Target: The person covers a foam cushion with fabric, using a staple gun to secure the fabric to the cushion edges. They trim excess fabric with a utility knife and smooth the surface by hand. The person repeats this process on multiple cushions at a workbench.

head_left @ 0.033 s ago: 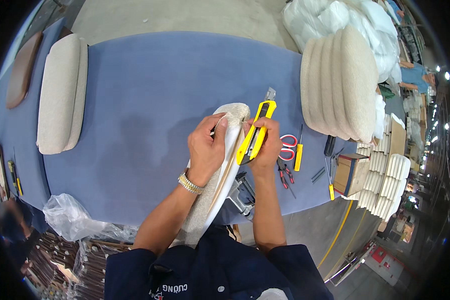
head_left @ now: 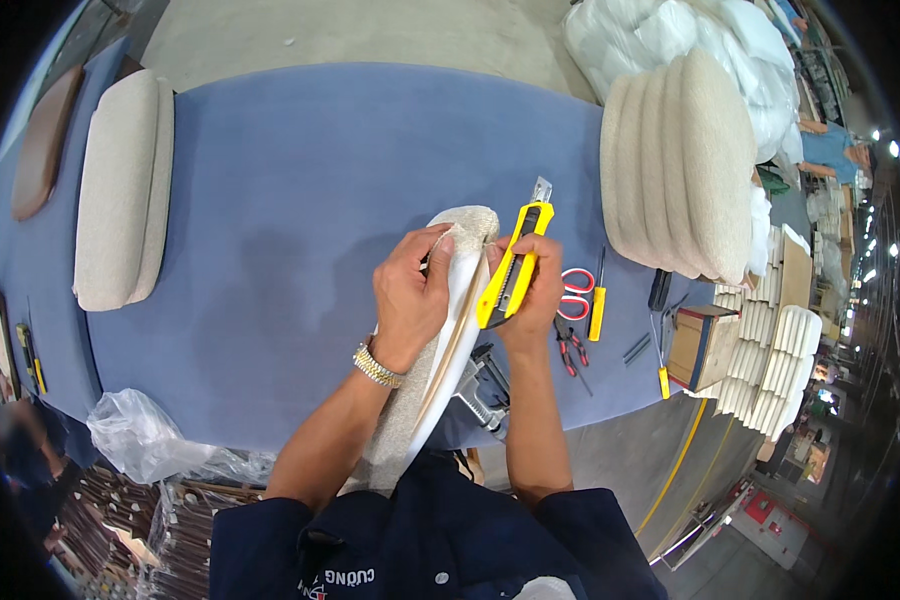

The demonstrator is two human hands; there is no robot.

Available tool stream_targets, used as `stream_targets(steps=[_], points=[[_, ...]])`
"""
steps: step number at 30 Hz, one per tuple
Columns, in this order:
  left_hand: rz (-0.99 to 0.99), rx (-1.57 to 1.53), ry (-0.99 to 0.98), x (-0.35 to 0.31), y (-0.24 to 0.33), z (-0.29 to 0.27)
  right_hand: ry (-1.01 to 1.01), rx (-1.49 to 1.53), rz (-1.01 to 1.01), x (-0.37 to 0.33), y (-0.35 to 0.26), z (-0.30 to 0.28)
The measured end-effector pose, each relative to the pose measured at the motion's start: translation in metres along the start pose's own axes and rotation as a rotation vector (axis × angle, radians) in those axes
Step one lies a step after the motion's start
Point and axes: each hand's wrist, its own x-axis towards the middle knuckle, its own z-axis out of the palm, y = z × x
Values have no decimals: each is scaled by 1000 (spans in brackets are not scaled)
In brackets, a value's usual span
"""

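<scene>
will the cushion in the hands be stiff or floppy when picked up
The cushion is probably fairly stiff lengthwise, since a tan strip runs nearly straight along it. It would likely give when pressed, as white padding shows beside the strip. Its fabric might shift, because it leaves that padding uncovered.

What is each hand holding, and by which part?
The right hand holds the yellow cutter by its handle. The left hand pinches the beige fabric cover near its far end, between thumb and fingers.
</scene>
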Motion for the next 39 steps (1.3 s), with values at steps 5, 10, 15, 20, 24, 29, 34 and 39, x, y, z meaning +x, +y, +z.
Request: stream_targets(steps=[5,10,15,20,24,29,34,39], points=[[-22,24,-70,18,-1,-5,166,300,147,5,6,18],[111,120,-106,19,10,-10,163,330,164,6,1,21],[334,512,-267,26,18,-18,137,433,199,8,10,19],[264,485,-476,48,12,-29,144,417,163,14,21,23],[276,595,-441,52,9,-20,140,427,207,20,28,27],[253,554,-347,49,4,-7,136,406,189,24,34,25],[252,506,-365,49,6,1,100,518,183,21,53,15],[279,660,-535,64,19,24,108,505,289,31,81,4]])
